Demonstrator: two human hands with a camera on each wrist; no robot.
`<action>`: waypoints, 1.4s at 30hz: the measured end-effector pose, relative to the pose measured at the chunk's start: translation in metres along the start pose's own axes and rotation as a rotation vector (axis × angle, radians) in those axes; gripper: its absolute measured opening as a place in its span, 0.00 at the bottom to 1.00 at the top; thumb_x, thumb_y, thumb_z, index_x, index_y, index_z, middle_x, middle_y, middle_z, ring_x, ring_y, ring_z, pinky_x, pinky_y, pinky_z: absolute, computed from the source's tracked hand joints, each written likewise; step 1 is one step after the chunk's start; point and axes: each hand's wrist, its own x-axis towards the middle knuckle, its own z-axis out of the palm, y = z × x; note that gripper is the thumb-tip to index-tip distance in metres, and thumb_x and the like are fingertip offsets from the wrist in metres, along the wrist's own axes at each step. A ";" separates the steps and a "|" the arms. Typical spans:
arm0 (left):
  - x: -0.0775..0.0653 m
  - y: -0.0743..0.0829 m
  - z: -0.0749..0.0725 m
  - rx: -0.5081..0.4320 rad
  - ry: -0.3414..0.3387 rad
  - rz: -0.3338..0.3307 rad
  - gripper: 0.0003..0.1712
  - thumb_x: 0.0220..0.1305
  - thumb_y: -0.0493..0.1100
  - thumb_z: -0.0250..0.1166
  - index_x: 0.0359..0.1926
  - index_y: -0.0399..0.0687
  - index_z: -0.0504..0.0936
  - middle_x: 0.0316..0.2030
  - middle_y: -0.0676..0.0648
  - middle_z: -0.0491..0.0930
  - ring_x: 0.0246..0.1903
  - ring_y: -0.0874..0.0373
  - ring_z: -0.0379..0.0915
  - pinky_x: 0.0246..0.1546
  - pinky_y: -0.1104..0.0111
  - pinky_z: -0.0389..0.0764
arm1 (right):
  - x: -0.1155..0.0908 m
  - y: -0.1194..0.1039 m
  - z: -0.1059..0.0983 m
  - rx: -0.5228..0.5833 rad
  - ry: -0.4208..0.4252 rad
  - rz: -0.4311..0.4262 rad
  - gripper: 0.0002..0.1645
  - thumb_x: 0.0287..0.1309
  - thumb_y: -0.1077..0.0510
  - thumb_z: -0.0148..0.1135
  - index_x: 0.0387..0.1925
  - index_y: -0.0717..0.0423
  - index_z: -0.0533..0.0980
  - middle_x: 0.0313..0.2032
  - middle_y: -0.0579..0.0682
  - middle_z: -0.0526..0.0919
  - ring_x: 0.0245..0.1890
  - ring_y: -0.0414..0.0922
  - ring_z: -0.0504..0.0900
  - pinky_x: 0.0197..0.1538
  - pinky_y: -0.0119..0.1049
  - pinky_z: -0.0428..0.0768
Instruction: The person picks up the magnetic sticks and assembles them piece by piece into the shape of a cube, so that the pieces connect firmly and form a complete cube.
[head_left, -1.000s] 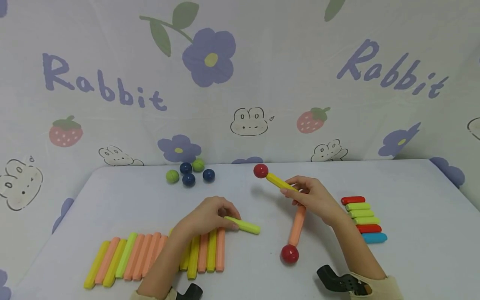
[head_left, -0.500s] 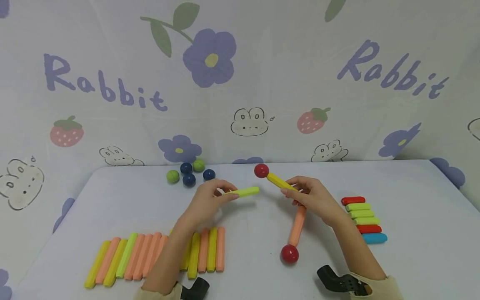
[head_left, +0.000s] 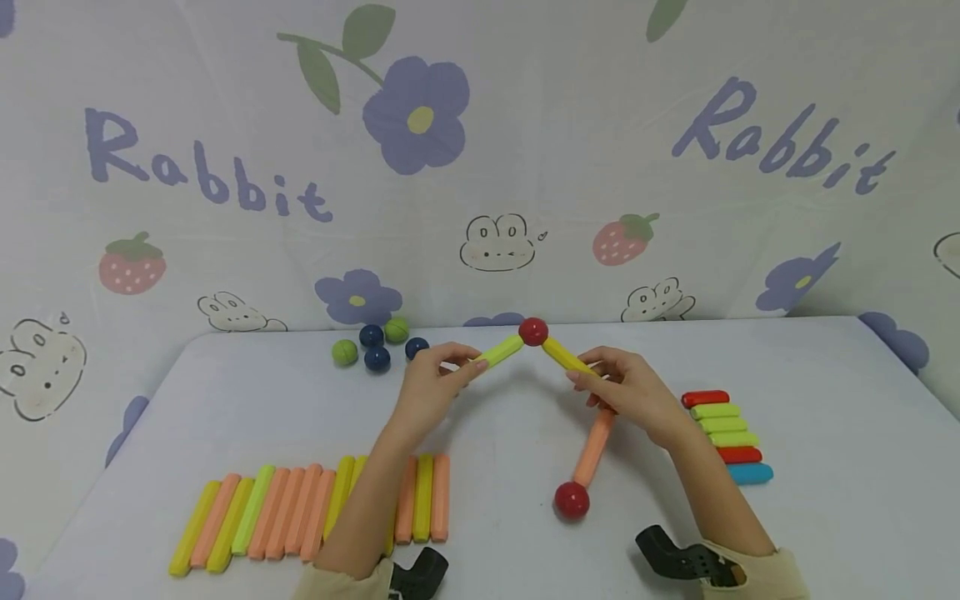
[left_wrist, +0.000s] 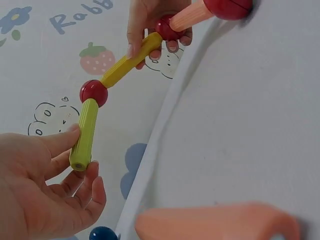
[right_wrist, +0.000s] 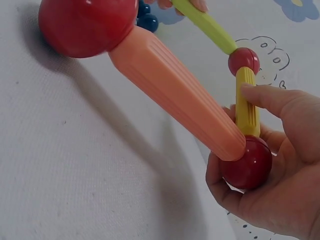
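My left hand [head_left: 435, 385] pinches a lime-green rod [left_wrist: 86, 132] near its free end. The rod's other end meets a red ball [head_left: 533, 332] held up above the table's back edge. A yellow rod [right_wrist: 246, 100] joins that ball to a second red ball [right_wrist: 246, 162], which lies against the curled fingers of my right hand [head_left: 633, 396]. My right thumb and fingers grip the yellow rod. From the second ball an orange rod [head_left: 595, 447] slopes toward me, ending in a third red ball [head_left: 572, 502] low over the white table. The second ball is hidden in the head view.
A row of yellow, orange and green rods [head_left: 279, 512] lies at the left, partly behind my left forearm. Several blue and green balls [head_left: 377, 359] sit at the back left. Short red, green and blue rods [head_left: 726, 425] are stacked at the right.
My left hand has carried the lime-green rod up from beside the row to the upper red ball. The right hand has stayed nearly in place; the linked rods have shifted slightly.
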 end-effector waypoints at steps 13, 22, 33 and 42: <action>0.007 0.016 0.018 0.001 -0.090 0.090 0.12 0.71 0.44 0.71 0.51 0.44 0.90 0.48 0.44 0.84 0.39 0.51 0.78 0.38 0.70 0.78 | -0.002 -0.009 -0.001 0.082 -0.031 0.000 0.30 0.78 0.45 0.59 0.68 0.59 0.68 0.51 0.64 0.86 0.41 0.51 0.84 0.47 0.34 0.84; 0.006 0.019 0.024 0.008 -0.110 0.090 0.13 0.70 0.45 0.72 0.52 0.47 0.90 0.47 0.46 0.84 0.41 0.51 0.79 0.38 0.69 0.79 | -0.004 -0.011 -0.004 0.167 0.011 -0.003 0.33 0.77 0.45 0.61 0.73 0.55 0.66 0.54 0.64 0.86 0.44 0.51 0.85 0.50 0.31 0.85; 0.009 -0.002 -0.011 -0.009 0.029 0.035 0.27 0.75 0.45 0.68 0.70 0.44 0.78 0.65 0.40 0.80 0.47 0.40 0.84 0.36 0.73 0.77 | -0.004 -0.010 -0.004 0.211 0.044 0.004 0.34 0.77 0.46 0.61 0.74 0.56 0.65 0.55 0.64 0.86 0.44 0.50 0.87 0.50 0.31 0.86; 0.014 -0.026 -0.035 0.080 0.021 0.003 0.36 0.78 0.48 0.63 0.80 0.43 0.64 0.77 0.37 0.63 0.47 0.41 0.85 0.41 0.66 0.83 | -0.005 -0.009 -0.006 0.226 0.049 0.001 0.33 0.77 0.47 0.61 0.73 0.56 0.65 0.54 0.63 0.86 0.44 0.49 0.87 0.50 0.31 0.86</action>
